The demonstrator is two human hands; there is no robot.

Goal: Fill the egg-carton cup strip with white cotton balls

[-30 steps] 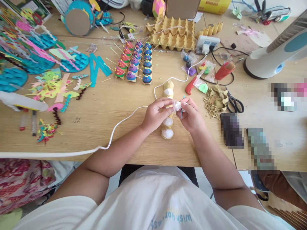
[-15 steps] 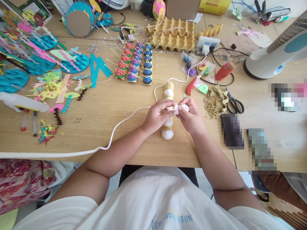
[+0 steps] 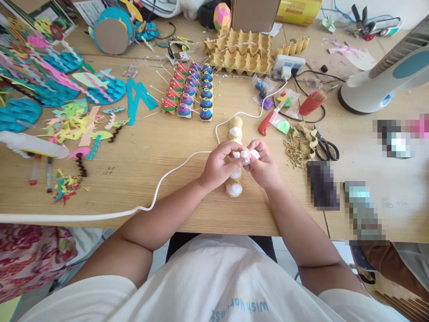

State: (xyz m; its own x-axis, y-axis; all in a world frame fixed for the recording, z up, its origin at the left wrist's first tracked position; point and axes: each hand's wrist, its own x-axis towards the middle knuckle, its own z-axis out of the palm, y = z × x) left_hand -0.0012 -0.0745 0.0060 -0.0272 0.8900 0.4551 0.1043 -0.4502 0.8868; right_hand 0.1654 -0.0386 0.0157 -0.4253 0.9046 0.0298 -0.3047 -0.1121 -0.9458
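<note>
White lump (image 3: 255, 154): at the centre of the frame, pinched in my right hand (image 3: 266, 167), thumb against fingers.
White piece (image 3: 236, 155): smaller, gripped at the fingertips of my left hand (image 3: 219, 163); whether it is fully loose, I cannot tell.
Filmy wrapper (image 3: 245, 157): crumpled between my two hands, touching both sets of fingertips.
Blue stick (image 3: 253, 140): thin, poking out past my right fingers.
Change: half a second ago the white stuff showed mainly on my right; now some shows at my left fingertips too, so I judge I am parting a bit from the lump.
Carton strip (image 3: 236, 121): upright in the frame, behind and below my hands, with white patches (image 3: 233, 189) on its bumps; my fingers cover its middle.
Red-handled knife (image 3: 266, 123): right of the strip's top, well apart from my hands.
</note>
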